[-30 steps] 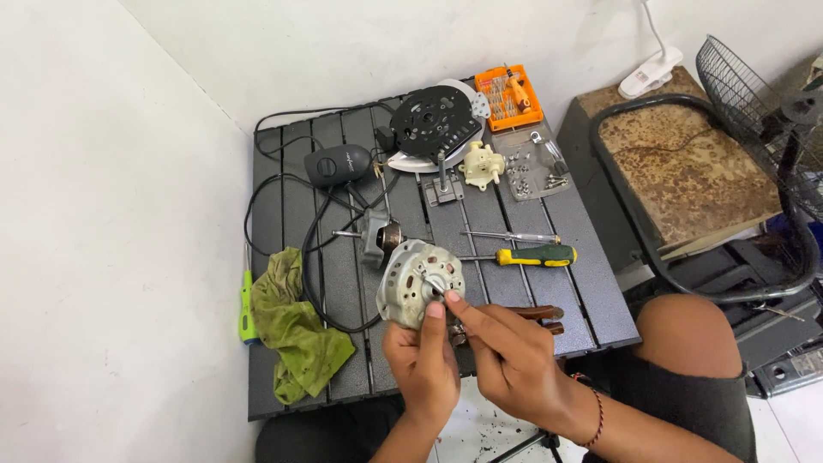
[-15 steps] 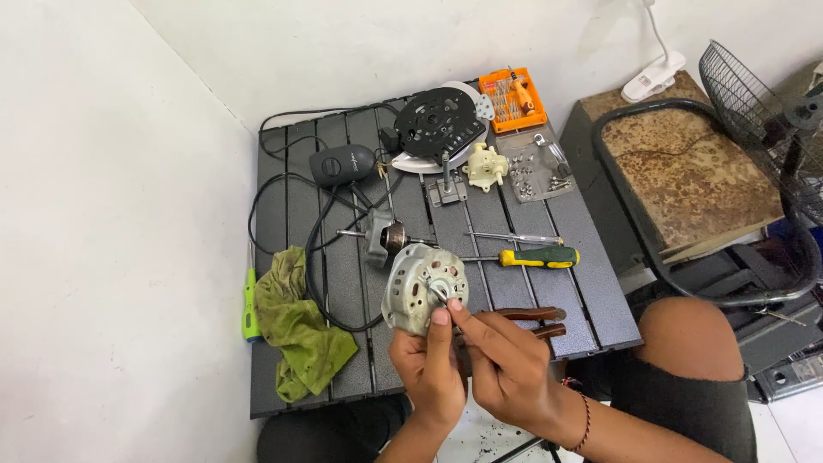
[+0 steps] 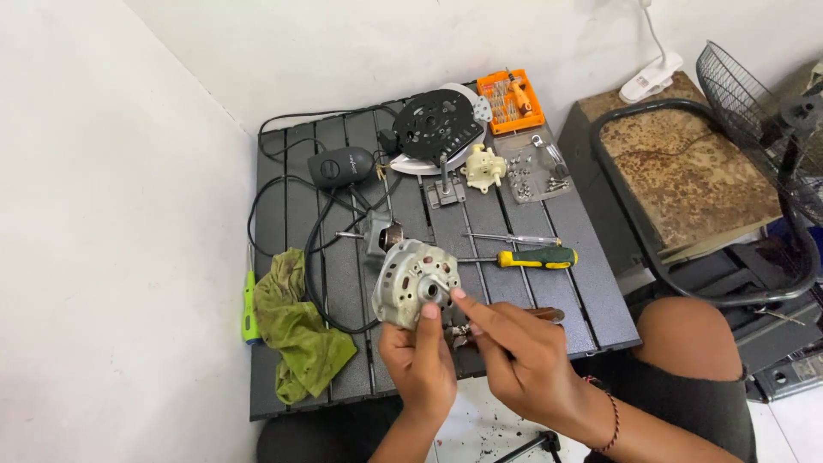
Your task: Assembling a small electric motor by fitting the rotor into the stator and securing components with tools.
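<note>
Head view shows the left hand [image 3: 422,364] gripping a grey metal motor housing [image 3: 414,281] from below, thumb up on its face, above the dark slatted table [image 3: 591,283]; the right hand [image 3: 523,356] pinches thumb and forefinger at the housing's centre hole. A yellow-handled screwdriver [image 3: 527,257] lies just right of the housing; a green rag [image 3: 298,330] sits to its left.

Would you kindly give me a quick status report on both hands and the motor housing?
Left hand gripping silver motor housing above the table. Right hand fingers at its centre hub. Yellow-handled screwdriver lies alongside, apart. Nothing in the way.
</note>
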